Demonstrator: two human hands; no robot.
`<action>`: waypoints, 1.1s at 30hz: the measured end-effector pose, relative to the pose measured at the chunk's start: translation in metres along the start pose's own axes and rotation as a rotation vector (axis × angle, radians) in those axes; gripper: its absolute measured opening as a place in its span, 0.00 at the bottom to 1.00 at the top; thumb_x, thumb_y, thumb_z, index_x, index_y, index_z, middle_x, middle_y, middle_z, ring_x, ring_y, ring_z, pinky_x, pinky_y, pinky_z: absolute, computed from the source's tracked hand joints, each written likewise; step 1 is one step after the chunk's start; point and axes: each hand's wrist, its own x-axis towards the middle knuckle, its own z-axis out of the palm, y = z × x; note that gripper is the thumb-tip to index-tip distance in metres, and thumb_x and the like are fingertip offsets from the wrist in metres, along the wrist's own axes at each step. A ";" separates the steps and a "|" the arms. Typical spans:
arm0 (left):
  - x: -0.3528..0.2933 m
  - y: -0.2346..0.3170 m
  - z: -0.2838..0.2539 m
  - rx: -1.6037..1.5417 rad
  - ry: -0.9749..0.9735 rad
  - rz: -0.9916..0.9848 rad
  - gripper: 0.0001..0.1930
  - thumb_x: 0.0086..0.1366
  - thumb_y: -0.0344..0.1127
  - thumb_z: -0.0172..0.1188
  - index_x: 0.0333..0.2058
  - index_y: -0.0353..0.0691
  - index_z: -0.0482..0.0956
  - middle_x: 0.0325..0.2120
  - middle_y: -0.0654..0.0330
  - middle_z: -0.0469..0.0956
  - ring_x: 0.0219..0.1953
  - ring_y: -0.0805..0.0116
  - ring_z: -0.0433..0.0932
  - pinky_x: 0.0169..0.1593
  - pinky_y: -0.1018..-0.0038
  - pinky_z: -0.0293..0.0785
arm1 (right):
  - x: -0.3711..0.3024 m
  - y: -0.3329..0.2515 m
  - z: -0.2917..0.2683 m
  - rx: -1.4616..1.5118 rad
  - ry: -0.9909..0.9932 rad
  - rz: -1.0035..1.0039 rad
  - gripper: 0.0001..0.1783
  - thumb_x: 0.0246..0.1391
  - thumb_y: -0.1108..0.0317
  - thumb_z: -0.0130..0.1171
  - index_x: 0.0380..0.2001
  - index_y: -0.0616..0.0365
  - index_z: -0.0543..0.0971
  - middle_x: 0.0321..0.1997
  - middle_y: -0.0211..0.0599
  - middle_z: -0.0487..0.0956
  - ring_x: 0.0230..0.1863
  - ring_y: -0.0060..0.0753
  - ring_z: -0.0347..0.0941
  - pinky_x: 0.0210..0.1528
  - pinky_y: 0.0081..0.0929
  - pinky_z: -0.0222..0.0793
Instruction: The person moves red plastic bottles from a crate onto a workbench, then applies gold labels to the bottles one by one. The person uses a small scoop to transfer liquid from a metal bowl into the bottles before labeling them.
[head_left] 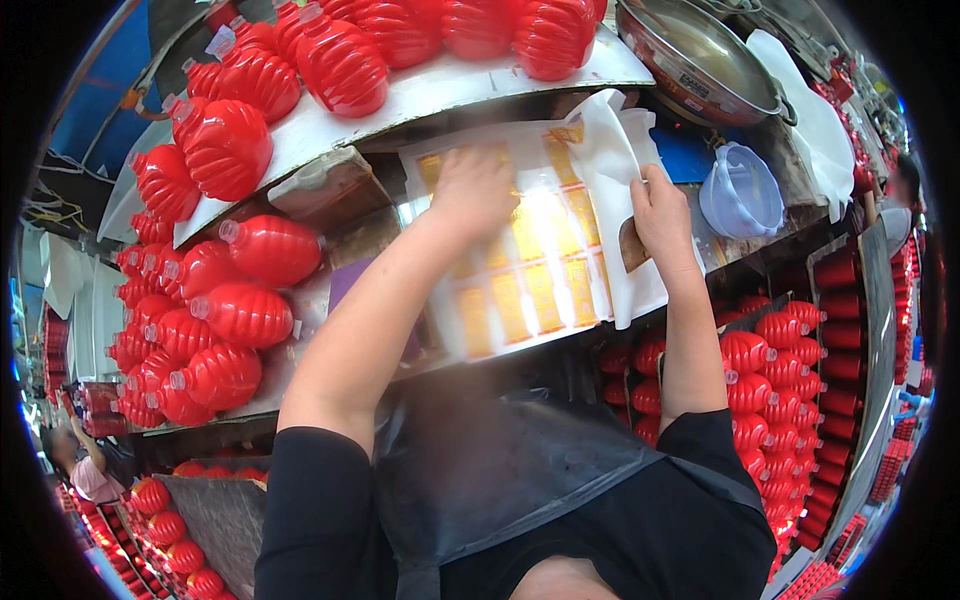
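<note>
A glossy sheet of gold rectangular labels (530, 290) lies on the workbench in front of me. My left hand (475, 195) is over its upper left part, with the fingers smeared by motion; whether it touches the sheet I cannot tell. On the right, my right hand (660, 212) is closed on the edge of a white backing sheet (607, 150), which curls up and folds over the right end of the labels. A brown patch (632, 245) shows on the folded part beside that hand.
Red ribbed bottles (340, 60) stand along a white shelf (440, 100) behind the sheet. More red bottles (245, 312) lie piled at left. A lilac plastic basket (742, 190) and a wide metal pan (700, 60) are at right. Stacked red bottles (780, 400) fill the lower right.
</note>
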 end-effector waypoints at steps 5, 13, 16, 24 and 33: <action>0.032 0.012 0.012 -0.281 0.282 0.030 0.23 0.59 0.35 0.60 0.54 0.38 0.76 0.58 0.48 0.74 0.60 0.45 0.71 0.64 0.54 0.66 | 0.003 0.002 -0.004 -0.004 -0.039 -0.125 0.10 0.64 0.64 0.52 0.42 0.59 0.76 0.31 0.59 0.81 0.36 0.64 0.79 0.41 0.52 0.74; 0.079 0.042 0.007 -0.866 0.355 -0.295 0.25 0.59 0.32 0.63 0.57 0.39 0.74 0.55 0.51 0.78 0.56 0.53 0.78 0.59 0.62 0.73 | 0.002 -0.013 -0.008 -0.068 -0.077 -0.182 0.09 0.63 0.66 0.54 0.42 0.58 0.76 0.29 0.57 0.81 0.34 0.62 0.79 0.39 0.53 0.74; 0.085 0.047 -0.002 -0.871 0.303 -0.416 0.26 0.58 0.36 0.67 0.57 0.41 0.76 0.51 0.53 0.81 0.53 0.55 0.80 0.57 0.62 0.74 | 0.003 -0.014 -0.009 -0.082 -0.093 -0.165 0.08 0.63 0.67 0.54 0.42 0.58 0.76 0.28 0.57 0.81 0.34 0.61 0.80 0.39 0.52 0.74; 0.088 0.035 0.004 -0.745 0.217 -0.430 0.21 0.56 0.48 0.64 0.42 0.41 0.86 0.43 0.49 0.84 0.49 0.50 0.82 0.53 0.62 0.76 | 0.003 -0.011 -0.008 -0.080 -0.075 -0.186 0.08 0.64 0.67 0.53 0.41 0.58 0.76 0.27 0.55 0.81 0.33 0.60 0.80 0.38 0.51 0.75; 0.091 0.025 0.003 -0.509 0.188 -0.385 0.16 0.58 0.43 0.66 0.42 0.43 0.84 0.37 0.52 0.84 0.45 0.51 0.82 0.49 0.59 0.76 | 0.003 -0.009 -0.008 -0.058 -0.054 -0.190 0.07 0.65 0.68 0.53 0.39 0.59 0.76 0.25 0.53 0.81 0.30 0.58 0.80 0.36 0.50 0.75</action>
